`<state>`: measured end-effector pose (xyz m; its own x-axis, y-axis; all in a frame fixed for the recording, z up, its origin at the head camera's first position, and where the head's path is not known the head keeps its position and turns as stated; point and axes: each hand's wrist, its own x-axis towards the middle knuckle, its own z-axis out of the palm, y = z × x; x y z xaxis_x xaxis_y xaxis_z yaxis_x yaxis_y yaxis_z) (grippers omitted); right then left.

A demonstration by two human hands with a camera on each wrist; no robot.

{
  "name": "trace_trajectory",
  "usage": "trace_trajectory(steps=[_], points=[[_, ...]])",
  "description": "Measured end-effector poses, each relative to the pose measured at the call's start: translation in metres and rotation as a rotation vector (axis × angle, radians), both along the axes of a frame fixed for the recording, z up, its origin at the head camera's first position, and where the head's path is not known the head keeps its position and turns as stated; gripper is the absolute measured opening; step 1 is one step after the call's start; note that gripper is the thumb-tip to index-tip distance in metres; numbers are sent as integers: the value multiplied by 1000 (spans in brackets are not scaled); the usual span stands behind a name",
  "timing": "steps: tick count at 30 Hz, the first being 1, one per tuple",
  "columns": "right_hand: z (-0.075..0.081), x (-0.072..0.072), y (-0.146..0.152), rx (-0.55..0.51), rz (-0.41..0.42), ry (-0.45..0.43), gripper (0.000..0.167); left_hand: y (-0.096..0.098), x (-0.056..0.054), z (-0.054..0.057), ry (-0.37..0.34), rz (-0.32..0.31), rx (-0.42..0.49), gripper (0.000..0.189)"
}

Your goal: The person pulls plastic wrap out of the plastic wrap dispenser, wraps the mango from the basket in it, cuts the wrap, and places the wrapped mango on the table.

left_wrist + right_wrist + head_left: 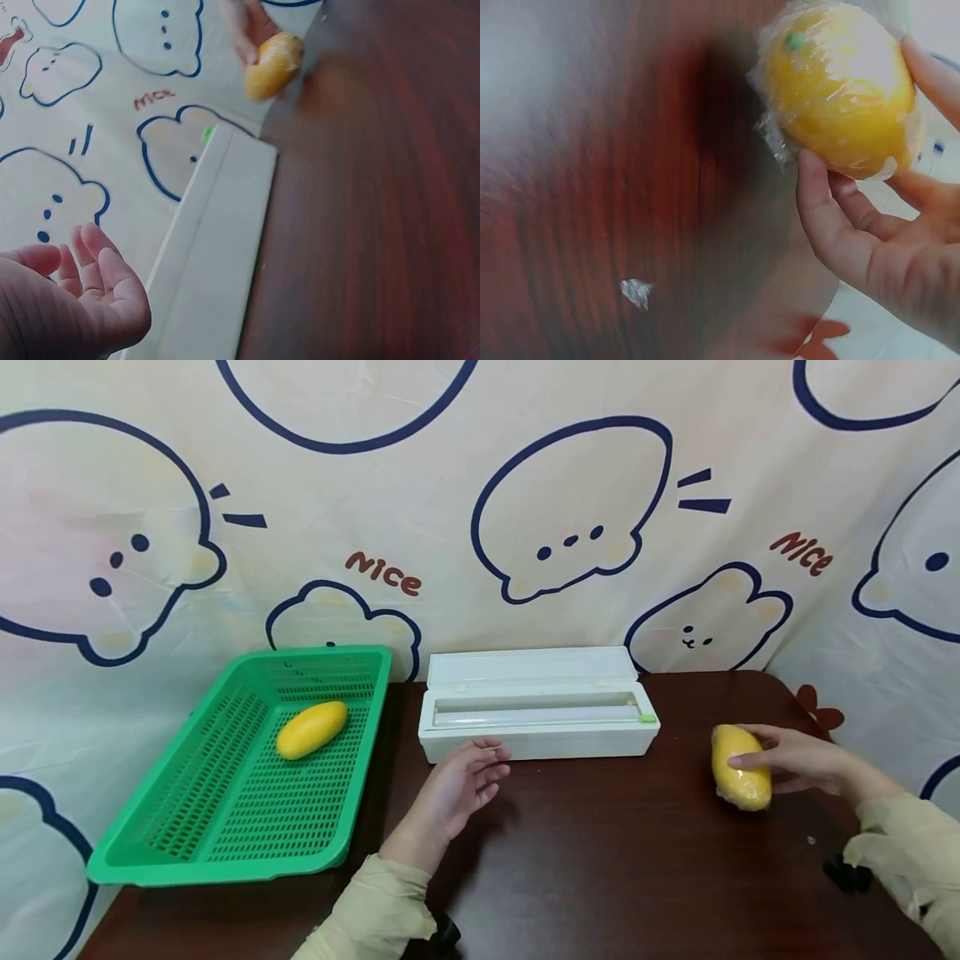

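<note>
We see the dark surface (600,860) cut off along its front, the green basket (225,872) at its left edge, and the long white box (540,745) at its back edge, overlapped in the head view by the left hand (457,789), whose grip is empty, fingers loosely bent. Near the surface's right edge, the right hand's (806,760) grip is closed about a film-wrapped yellow fruit (741,772), thumb on one side, fingers opposite and partly hidden behind it. We can barely make out a crumpled scrap (637,292) below it on the surface.
</note>
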<state>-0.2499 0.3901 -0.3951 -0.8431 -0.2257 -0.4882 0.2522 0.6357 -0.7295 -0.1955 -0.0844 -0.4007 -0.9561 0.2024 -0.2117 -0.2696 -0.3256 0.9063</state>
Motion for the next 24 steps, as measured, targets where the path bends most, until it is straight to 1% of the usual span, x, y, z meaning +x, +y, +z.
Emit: trace_trajectory(steps=[4, 11, 17, 21, 24], points=[[-3, -11, 10, 23, -3, -7, 96, -4, -3, 3, 5, 54, 9, 12], [-6, -20, 12, 2, 16, -31, 93, -8, -6, 8, 15, 92, 12, 12], [-7, -24, 13, -8, 24, -73, 89, -10, -11, 14, 15, 146, 11, 11], [-6, -25, 17, 4, 8, -58, 89, -11, -13, 15, 17, 180, 9, 11], [-6, -25, 19, 21, 1, -51, 91, -13, -14, 15, 18, 189, 14, 11]])
